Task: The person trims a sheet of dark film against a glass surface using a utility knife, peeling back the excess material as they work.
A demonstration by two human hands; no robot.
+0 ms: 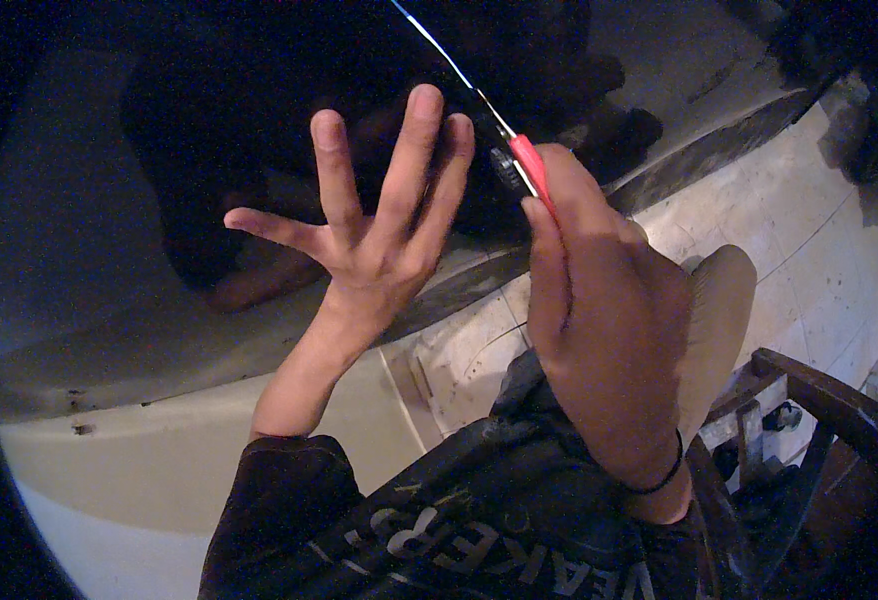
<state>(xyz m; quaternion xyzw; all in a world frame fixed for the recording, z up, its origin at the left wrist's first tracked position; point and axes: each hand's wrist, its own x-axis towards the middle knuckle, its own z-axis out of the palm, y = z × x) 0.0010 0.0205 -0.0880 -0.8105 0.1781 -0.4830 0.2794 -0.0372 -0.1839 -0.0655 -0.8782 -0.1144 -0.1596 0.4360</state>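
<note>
Right hand [614,290]: nearest the camera, reaching up from the lower right, a black wristband [656,485] around the wrist.
Right grip: closed around the red cutter [531,170], with the thumb on the near side by a dark ridged knob [505,168].
Cutter: up between thumb and finger, pointing to the upper left, its thin blade [446,58] seen nearly edge-on and running to the top of the view.
Left hand [379,245]: raised with fingers spread, grasping nothing; in the view the fingertips lie near the blade, though how far apart in depth I cannot tell.
Dark surface [59,250]: beyond both hands, glossy, with a rounded edge; no contact with the blade shows.
Handling: such a long, thin blade probably flexes, so a firm, low grip and light pressure should serve best; the left fingers would be safer well off its line.
Around: black shirt [409,505] below, pale tiles [809,230] and a wooden chair [819,385] to the right.
</note>
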